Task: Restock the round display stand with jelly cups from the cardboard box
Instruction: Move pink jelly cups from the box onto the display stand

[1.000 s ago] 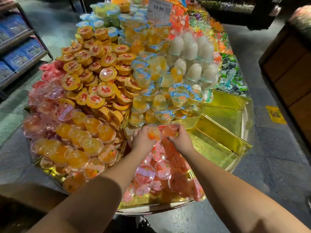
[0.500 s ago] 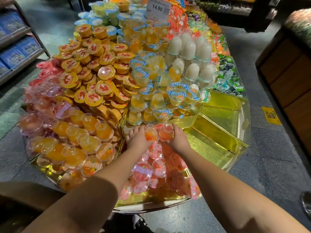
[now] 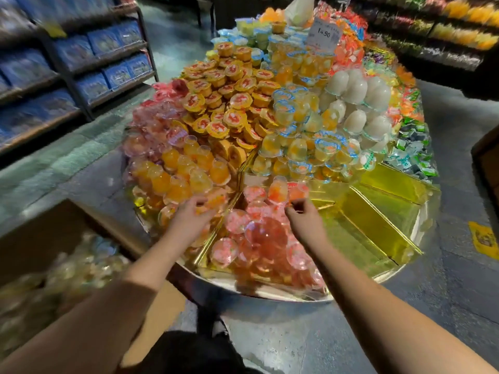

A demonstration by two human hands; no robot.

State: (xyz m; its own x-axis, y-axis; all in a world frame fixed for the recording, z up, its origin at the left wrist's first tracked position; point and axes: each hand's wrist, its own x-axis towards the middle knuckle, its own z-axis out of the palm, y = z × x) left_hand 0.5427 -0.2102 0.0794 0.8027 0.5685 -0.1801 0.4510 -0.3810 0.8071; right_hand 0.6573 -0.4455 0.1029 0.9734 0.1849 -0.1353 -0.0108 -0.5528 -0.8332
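The round display stand (image 3: 272, 296) is split into gold wedge compartments heaped with jelly cups. The near wedge holds pink-lidded jelly cups (image 3: 259, 236). Two more pink cups (image 3: 278, 190) stand upright at its far end. My left hand (image 3: 190, 215) hovers over the divider beside the orange cups, fingers loosely curled and holding nothing. My right hand (image 3: 303, 215) hovers just in front of the two upright cups, also holding nothing. The cardboard box (image 3: 40, 233) sits low at the left with blurred clear jelly cups (image 3: 81, 263) inside.
Bare gold wedge compartments (image 3: 378, 225) lie to the right of the pink wedge. Orange cups (image 3: 178, 179), yellow-lidded cups (image 3: 229, 103) and white cups (image 3: 359, 101) pile higher up. A price sign (image 3: 325, 32) tops the stand. Blue-packed shelves (image 3: 81, 66) stand at the left.
Both hands have let go of the two pink cups and drawn back toward me, spreading apart. The view has swung left, bringing the cardboard box into sight.
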